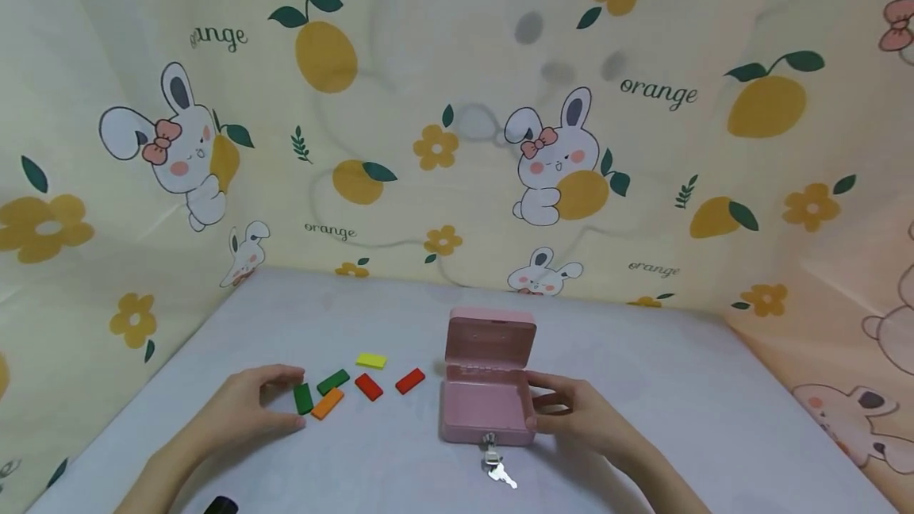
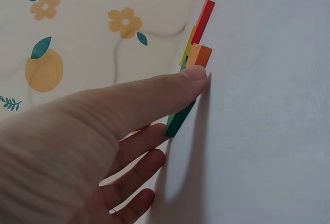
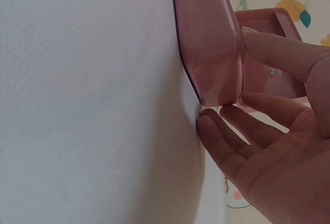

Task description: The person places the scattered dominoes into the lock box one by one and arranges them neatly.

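A green block lies between the thumb and forefinger of my left hand, which are spread at its two ends. In the left wrist view the thumb of the left hand covers part of the green block; whether it presses on it I cannot tell. A pink metal box stands with its lid raised and a key hanging at its front. My right hand rests against the box's right side, fingers loosely extended. The right wrist view shows the right hand at the box's side.
Beside the green block lie an orange block and another green one. Further right are two red blocks, with a yellow block behind. A dark object shows at the bottom edge. Patterned cloth hangs behind the white table.
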The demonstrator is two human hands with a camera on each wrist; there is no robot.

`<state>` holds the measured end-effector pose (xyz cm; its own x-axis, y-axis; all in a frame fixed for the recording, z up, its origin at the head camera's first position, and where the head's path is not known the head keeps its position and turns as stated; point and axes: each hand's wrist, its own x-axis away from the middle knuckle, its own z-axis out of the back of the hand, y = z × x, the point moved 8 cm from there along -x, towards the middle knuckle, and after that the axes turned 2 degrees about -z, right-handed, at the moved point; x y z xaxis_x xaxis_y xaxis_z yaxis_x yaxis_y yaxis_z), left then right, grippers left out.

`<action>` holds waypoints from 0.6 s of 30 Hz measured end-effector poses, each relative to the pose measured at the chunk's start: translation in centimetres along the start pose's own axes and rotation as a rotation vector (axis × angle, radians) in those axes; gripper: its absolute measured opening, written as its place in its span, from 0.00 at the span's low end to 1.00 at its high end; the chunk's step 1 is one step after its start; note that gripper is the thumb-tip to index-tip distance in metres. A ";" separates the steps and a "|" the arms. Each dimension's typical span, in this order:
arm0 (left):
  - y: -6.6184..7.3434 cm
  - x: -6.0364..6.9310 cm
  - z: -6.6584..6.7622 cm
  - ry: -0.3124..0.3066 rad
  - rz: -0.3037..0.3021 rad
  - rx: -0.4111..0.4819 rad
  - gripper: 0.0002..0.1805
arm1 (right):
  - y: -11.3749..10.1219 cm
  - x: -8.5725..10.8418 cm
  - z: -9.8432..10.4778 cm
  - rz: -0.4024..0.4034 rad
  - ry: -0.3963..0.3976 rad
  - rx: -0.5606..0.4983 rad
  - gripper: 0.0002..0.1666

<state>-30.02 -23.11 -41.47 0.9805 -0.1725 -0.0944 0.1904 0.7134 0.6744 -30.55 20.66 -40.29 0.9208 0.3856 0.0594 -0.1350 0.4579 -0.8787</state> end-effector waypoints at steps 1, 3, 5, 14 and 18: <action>0.0 0.0 0.0 0.002 0.000 -0.004 0.41 | 0.0 0.1 0.0 0.004 -0.004 -0.004 0.40; 0.0 0.0 -0.1 0.008 -0.005 -0.011 0.40 | -0.1 0.2 0.0 0.017 -0.005 -0.001 0.40; -0.1 0.1 0.1 0.016 -0.007 -0.015 0.40 | -0.3 0.1 -0.2 0.021 -0.009 0.005 0.40; -0.4 0.3 0.1 0.019 0.013 -0.007 0.38 | -0.5 -0.2 -0.3 0.008 -0.004 0.004 0.40; -0.4 0.1 0.0 0.020 0.010 -0.003 0.36 | -0.6 0.0 -0.2 0.012 -0.005 -0.012 0.40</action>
<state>-30.01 -23.40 -41.69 0.9831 -0.1518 -0.1023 0.1808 0.7173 0.6729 -30.42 20.18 -39.89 0.9171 0.3955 0.0509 -0.1422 0.4437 -0.8848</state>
